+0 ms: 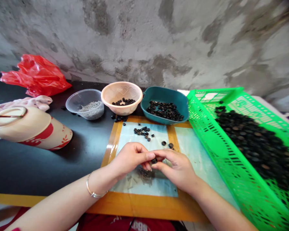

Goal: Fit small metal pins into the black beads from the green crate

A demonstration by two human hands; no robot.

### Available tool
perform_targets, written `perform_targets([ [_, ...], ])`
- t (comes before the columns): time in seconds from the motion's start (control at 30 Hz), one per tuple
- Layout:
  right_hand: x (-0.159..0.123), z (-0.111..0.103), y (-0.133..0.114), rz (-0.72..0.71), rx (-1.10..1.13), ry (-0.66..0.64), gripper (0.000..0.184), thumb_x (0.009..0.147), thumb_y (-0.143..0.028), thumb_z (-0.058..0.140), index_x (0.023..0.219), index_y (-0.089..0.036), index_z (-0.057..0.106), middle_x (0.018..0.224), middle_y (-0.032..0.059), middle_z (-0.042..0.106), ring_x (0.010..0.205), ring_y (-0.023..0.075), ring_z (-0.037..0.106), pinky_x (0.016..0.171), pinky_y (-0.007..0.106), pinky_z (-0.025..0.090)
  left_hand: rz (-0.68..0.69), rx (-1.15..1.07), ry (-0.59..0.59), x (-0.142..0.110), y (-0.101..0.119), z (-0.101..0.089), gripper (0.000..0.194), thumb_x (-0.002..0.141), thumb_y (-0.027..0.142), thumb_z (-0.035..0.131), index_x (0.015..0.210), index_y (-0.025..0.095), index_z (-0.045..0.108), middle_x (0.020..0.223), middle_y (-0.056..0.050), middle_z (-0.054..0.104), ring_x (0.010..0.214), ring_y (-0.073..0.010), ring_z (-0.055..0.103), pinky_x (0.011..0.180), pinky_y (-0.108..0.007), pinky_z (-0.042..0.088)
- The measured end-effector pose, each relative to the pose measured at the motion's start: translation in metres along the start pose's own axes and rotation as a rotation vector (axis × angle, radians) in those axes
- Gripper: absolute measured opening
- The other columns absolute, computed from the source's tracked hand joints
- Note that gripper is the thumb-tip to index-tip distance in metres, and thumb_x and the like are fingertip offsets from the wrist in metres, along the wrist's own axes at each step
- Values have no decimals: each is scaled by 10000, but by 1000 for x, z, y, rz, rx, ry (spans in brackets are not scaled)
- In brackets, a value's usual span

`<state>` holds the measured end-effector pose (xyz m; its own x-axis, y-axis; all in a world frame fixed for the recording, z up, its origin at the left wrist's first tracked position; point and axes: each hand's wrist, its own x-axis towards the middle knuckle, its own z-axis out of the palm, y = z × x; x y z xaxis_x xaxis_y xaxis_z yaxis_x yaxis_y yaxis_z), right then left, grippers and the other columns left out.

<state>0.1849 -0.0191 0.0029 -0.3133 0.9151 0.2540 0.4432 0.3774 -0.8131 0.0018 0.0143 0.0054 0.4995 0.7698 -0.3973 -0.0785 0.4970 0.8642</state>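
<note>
Black ring-shaped bead (154, 160) was pinched right between the fingertips of both hands, just above a pale board edged in orange tape (144, 205). Left hand (131, 157), thin silver bangle (93, 194) on its wrist, and right hand (175, 168) were both curled mostly closed around it. Small scatter of loose black beads (142, 132) sat on the board just ahead, more filled a teal plastic dish (159, 92) and a peach-coloured bowl (121, 88), and a huge heap of beads (248, 141) lay in the bright green plastic basket (214, 134) off to the right.
</note>
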Motion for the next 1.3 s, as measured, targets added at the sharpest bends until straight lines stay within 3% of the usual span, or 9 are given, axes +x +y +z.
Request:
perform_targets([
  [0.23, 4, -5, 3, -236, -21, -5, 118, 890, -308, 664, 956, -211, 681, 732, 10, 691, 655, 159, 621, 639, 302, 471, -38, 68, -24, 0, 0, 0, 377, 646, 469, 798, 592, 123, 658, 477, -40, 655, 443, -125, 596, 493, -219, 476],
  [0.47, 3, 0, 3, -185, 11, 61, 97, 818, -251, 720, 839, -200, 640, 657, -14, 614, 606, 146, 565, 609, 297, 443, -8, 131, -18, -1, 1, 4, 405, 677, 526, 747, 620, 130, 688, 498, -36, 646, 478, -146, 607, 512, -239, 492],
  [0.53, 3, -1, 3, -148, 29, 88, 92, 812, -246, 713, 832, -199, 636, 645, -16, 599, 599, 146, 551, 598, 290, 442, 53, 154, -28, -3, -2, 5, 410, 736, 533, 693, 730, 124, 716, 603, -52, 679, 542, -155, 628, 555, -252, 507],
  [0.6, 2, -2, 5, -121, 55, 100, 105, 813, -261, 711, 834, -200, 628, 640, -18, 591, 602, 146, 547, 595, 284, 445, 125, 142, -22, -5, -5, 5, 422, 744, 476, 713, 999, 139, 704, 781, -57, 703, 618, -154, 641, 599, -259, 517],
  [0.7, 0, -3, 8, -98, 87, 97, 147, 809, -290, 721, 829, -203, 604, 641, -22, 586, 611, 146, 552, 598, 276, 448, 217, 163, -46, -9, -6, 7, 719, 627, 339, 837, 1276, 199, 562, 950, -51, 683, 714, -161, 647, 661, -272, 528],
  [0.73, -1, -2, 9, -95, 91, 89, 155, 809, -295, 721, 825, -203, 597, 641, -23, 582, 608, 144, 551, 592, 271, 446, 252, 231, -66, -10, -5, 7, 703, 607, 308, 853, 1248, 201, 587, 945, -48, 687, 738, -166, 646, 691, -278, 527],
  [0.9, -5, 2, 11, -85, 143, 34, 204, 821, -308, 708, 773, -208, 537, 615, -41, 527, 571, 128, 526, 549, 248, 415, 447, 651, -89, -14, 2, 7, 234, 732, 343, 776, 916, 200, 750, 840, -33, 720, 759, -171, 631, 747, -270, 483],
  [1.13, -8, 5, 13, -94, 153, 17, 208, 841, -262, 677, 759, -219, 491, 591, -60, 468, 532, 116, 467, 524, 240, 375, 496, 709, -62, -15, 1, 7, 210, 738, 361, 773, 904, 232, 768, 743, -6, 706, 692, -156, 614, 666, -238, 467],
  [1.3, -6, 8, 13, -80, 199, 52, 112, 869, -295, 665, 910, -223, 589, 743, -2, 588, 674, 155, 571, 631, 282, 453, 475, 479, -47, -12, -1, 5, 340, 682, 300, 814, 976, 164, 709, 860, -43, 725, 749, -176, 672, 726, -272, 535],
])
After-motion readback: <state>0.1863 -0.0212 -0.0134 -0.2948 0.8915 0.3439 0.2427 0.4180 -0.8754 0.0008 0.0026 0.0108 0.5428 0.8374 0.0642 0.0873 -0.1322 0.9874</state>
